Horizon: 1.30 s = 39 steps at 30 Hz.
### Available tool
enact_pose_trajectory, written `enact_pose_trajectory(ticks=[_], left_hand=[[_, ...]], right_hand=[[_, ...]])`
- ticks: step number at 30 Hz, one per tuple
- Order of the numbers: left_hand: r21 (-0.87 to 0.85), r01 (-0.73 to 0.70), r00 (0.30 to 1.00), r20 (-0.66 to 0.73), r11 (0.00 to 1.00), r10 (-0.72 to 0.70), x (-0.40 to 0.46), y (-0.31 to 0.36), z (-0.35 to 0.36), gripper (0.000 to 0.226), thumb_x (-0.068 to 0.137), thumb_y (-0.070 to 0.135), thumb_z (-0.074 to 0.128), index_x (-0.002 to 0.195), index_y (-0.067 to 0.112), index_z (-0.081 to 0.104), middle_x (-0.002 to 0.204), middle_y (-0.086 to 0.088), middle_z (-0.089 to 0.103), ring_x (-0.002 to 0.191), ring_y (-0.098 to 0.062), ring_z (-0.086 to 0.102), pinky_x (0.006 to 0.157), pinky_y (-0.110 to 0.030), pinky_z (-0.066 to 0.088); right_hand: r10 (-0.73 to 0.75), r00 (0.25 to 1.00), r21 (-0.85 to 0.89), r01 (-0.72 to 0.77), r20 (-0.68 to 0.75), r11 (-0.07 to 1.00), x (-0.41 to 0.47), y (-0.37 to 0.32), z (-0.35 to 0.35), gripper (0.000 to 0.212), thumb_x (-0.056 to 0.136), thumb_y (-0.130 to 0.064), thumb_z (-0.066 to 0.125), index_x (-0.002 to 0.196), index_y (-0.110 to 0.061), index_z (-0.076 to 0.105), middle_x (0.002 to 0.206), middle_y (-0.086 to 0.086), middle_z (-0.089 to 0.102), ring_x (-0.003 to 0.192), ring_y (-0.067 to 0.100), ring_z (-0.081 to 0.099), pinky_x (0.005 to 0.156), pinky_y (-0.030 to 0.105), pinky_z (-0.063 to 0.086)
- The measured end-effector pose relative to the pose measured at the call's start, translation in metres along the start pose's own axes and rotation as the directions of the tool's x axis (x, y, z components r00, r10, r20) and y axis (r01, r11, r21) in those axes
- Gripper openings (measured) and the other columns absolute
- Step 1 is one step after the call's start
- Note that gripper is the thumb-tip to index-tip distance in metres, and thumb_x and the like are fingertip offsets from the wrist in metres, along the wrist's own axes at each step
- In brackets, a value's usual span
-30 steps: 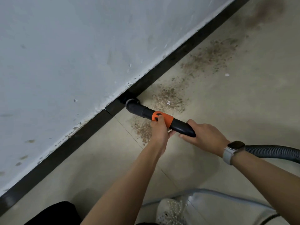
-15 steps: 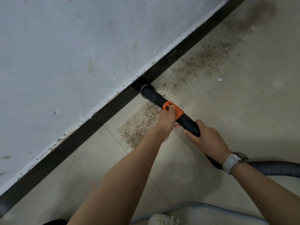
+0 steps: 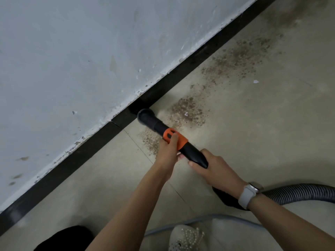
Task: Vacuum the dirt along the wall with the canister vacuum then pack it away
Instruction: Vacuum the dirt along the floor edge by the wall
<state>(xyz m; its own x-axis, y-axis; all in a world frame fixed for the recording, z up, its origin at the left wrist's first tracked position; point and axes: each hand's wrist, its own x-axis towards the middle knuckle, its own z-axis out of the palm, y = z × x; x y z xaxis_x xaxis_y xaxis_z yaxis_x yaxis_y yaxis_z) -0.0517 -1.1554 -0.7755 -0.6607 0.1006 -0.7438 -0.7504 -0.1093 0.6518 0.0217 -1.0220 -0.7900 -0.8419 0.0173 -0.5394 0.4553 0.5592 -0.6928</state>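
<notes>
A black vacuum wand (image 3: 155, 125) with an orange collar (image 3: 178, 139) points at the black skirting board (image 3: 90, 147), its nozzle end touching the floor at the wall's foot. My left hand (image 3: 167, 153) grips the wand at the orange collar. My right hand (image 3: 212, 169) grips the black handle behind it. A ribbed grey hose (image 3: 297, 193) runs off to the right from under my right wrist. Brown dirt (image 3: 188, 110) lies just right of the nozzle, and more dirt (image 3: 235, 60) spreads further along the wall. The canister is out of view.
The pale wall (image 3: 90, 51) fills the upper left. A small white scrap (image 3: 255, 81) lies on the tiled floor (image 3: 262, 124). My light shoe (image 3: 186, 238) and a thin grey cable (image 3: 226, 219) are at the bottom edge.
The nozzle swung right along the skirting half a second ago, then came back toward the left. A strip of dirt near the wall is gone. Both hands kept their grip.
</notes>
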Motion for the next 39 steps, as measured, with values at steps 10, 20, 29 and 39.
enact_pose_trajectory(ticks=[10,20,29,39], left_hand=[[-0.06,-0.017,0.996,-0.086,0.998,0.012,-0.017,-0.017,-0.06,0.021,0.097,0.027,0.046,0.11,0.013,0.053,0.105,-0.007,0.06,0.093,-0.017,0.062,0.059,-0.022,0.052],[0.008,0.053,0.998,0.042,0.999,-0.053,-0.021,-0.017,-0.096,0.027,0.096,0.035,0.048,0.111,0.017,0.06,0.111,0.001,0.065,0.104,-0.01,0.06,0.082,-0.029,0.046],[0.233,0.084,0.996,-0.05,0.969,-0.074,-0.018,-0.026,-0.132,0.048,0.083,0.055,0.056,0.122,0.028,0.053,0.138,0.006,0.048,0.124,-0.014,0.042,0.1,-0.038,0.035],[0.92,0.219,0.954,-0.272,0.325,0.128,0.013,-0.073,-0.131,0.111,0.077,0.056,0.066,0.149,0.024,-0.013,0.153,-0.01,-0.029,0.139,-0.036,-0.026,0.11,-0.06,-0.003]], right_hand=[[-0.07,0.989,-0.106,0.085,0.131,0.991,-0.017,-0.03,0.035,0.035,0.086,-0.051,0.054,0.086,-0.019,0.043,0.064,0.0,0.052,0.056,0.02,0.054,0.052,0.032,0.041],[-0.188,0.98,-0.309,0.201,0.07,0.93,-0.01,-0.053,0.047,0.044,0.089,-0.052,0.049,0.116,-0.02,0.038,0.088,-0.006,0.056,0.072,0.022,0.058,0.053,0.029,0.037],[-0.377,0.926,-0.625,0.315,0.036,0.714,0.023,-0.081,0.068,0.058,0.094,-0.051,0.041,0.144,-0.033,0.016,0.093,0.01,0.064,0.073,0.031,0.062,0.054,0.031,0.036],[-0.291,0.956,-0.537,0.256,0.019,0.804,0.021,-0.062,0.04,0.057,0.092,-0.054,0.043,0.139,-0.025,0.026,0.087,0.005,0.065,0.068,0.027,0.06,0.056,0.031,0.041]])
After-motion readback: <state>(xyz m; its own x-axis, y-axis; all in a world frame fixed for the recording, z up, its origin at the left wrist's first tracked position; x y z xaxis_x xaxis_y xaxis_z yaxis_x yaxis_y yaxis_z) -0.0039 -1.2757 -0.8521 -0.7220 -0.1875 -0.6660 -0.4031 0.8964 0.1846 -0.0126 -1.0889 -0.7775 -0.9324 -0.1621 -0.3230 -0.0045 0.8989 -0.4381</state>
